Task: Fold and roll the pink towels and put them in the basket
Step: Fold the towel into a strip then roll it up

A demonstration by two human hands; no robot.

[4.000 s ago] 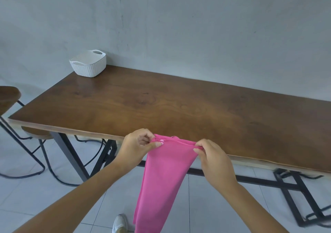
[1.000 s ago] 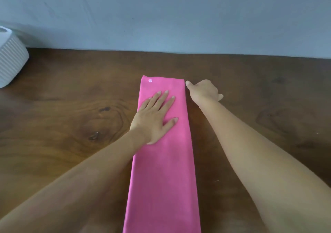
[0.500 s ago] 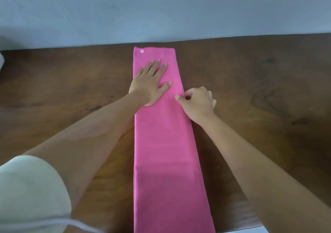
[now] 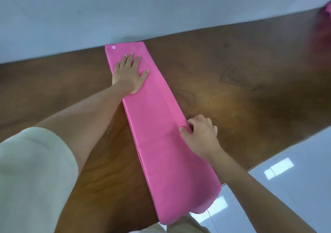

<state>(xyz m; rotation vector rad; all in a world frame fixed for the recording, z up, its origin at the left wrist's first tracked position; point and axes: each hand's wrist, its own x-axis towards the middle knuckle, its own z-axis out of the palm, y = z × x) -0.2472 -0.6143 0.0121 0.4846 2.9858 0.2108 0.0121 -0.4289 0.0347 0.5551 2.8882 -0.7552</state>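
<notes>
A pale sleeve [image 4: 32, 170] fills the lower left corner, and a bare forearm reaches out of it across a dark wooden table [image 4: 241, 93]. The left hand [image 4: 129, 75] lies flat, palm down, on the far end of a pink towel [image 4: 161, 134], with its fingers straight and slightly spread. The towel is folded into one long narrow strip. It runs from the wall [image 4: 161, 9] at the back of the table to the near edge, where its end hangs over. A small white dot [image 4: 114, 47] sits at its far left corner. At the strip's right edge, about halfway along, the right hand [image 4: 200, 136] pinches the cloth, thumb on top and fingers curled. Shiny floor [image 4: 290, 188] shows at lower right. A blurred pink shape [image 4: 325, 19] sits at the top right.
</notes>
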